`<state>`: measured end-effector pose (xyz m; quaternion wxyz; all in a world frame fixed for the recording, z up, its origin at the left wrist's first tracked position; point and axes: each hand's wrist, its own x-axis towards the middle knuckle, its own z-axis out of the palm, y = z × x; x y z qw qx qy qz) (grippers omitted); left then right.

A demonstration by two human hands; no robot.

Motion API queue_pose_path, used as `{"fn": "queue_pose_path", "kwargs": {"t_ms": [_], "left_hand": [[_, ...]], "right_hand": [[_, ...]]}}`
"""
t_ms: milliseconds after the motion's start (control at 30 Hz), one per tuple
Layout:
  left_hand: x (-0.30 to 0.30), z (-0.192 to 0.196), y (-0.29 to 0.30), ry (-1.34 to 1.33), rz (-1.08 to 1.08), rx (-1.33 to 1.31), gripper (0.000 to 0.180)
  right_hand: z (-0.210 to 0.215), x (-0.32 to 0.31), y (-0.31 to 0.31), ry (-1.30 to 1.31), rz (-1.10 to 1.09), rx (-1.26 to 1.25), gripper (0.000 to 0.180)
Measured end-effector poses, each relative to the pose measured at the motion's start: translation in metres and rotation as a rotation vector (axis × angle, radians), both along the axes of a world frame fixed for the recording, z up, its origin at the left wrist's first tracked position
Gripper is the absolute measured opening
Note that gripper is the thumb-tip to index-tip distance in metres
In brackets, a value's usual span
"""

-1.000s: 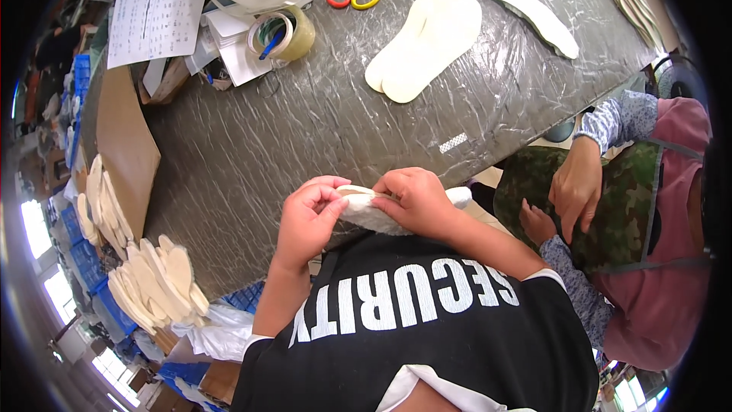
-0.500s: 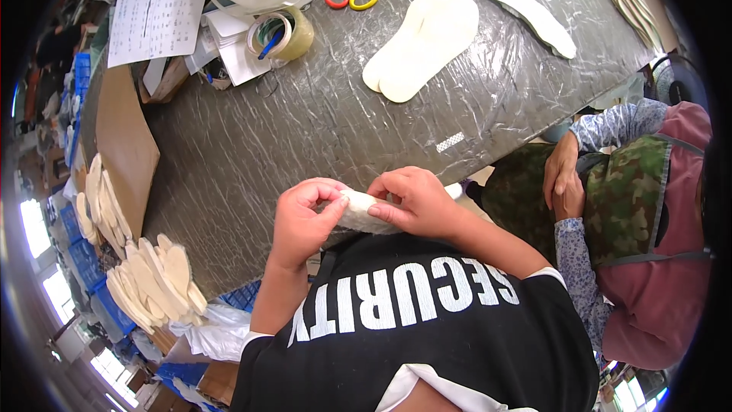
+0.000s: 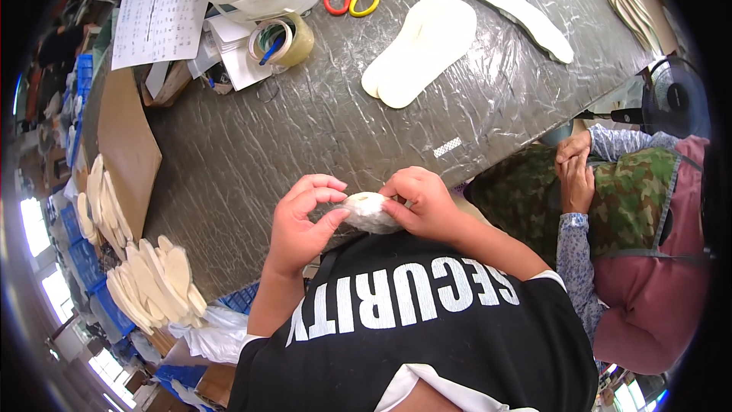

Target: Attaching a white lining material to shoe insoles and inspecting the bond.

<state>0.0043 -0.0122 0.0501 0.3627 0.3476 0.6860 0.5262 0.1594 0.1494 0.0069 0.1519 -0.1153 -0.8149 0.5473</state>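
While right hand [image 3: 427, 202] clamps white insole [image 3: 368, 214] between thumb and fingers at near edge of table [image 3: 244, 168], left hand [image 3: 301, 217] stands beside insole's left end, thumb and fingers apart. Patterned strip [image 3: 447, 146] near same edge.

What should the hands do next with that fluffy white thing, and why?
Maybe close the left hand onto the fleecy white insole: its thumb and fingertips stand apart at the insole's left end, while the right hand pinches the other side.
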Motion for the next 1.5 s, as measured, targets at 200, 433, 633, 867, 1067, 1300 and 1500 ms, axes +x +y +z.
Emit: {"fn": "queue_pose_path", "kwargs": {"t_ms": [200, 433, 633, 867, 1067, 1300, 1500], "left_hand": [[0.007, 0.007, 0.009, 0.357, -0.042, 0.019, 0.018], [0.009, 0.009, 0.012, 0.396, -0.082, -0.002, 0.015], [0.012, 0.013, 0.014, 0.276, -0.057, -0.054, 0.011], [0.012, 0.015, 0.013, 0.218, -0.052, -0.045, 0.010], [0.024, 0.005, 0.012, -0.149, 0.073, 0.140, 0.031], [0.026, 0.010, 0.019, 0.117, -0.099, 0.122, 0.046], [0.032, 0.010, 0.030, 0.414, -0.179, 0.226, 0.036]], "right_hand": [[0.000, -0.001, 0.001, 0.035, 0.023, 0.021, 0.013], [0.002, -0.002, 0.000, 0.029, 0.037, 0.045, 0.014], [-0.002, -0.001, -0.001, 0.103, 0.053, 0.082, 0.016], [0.015, -0.005, 0.003, 0.015, 0.112, -0.079, 0.016], [0.015, 0.003, 0.004, -0.026, 0.057, -0.209, 0.013], [0.004, 0.012, 0.005, 0.255, -0.026, -0.755, 0.019], [0.001, 0.014, 0.002, 0.459, -0.028, -0.875, 0.018]]}}
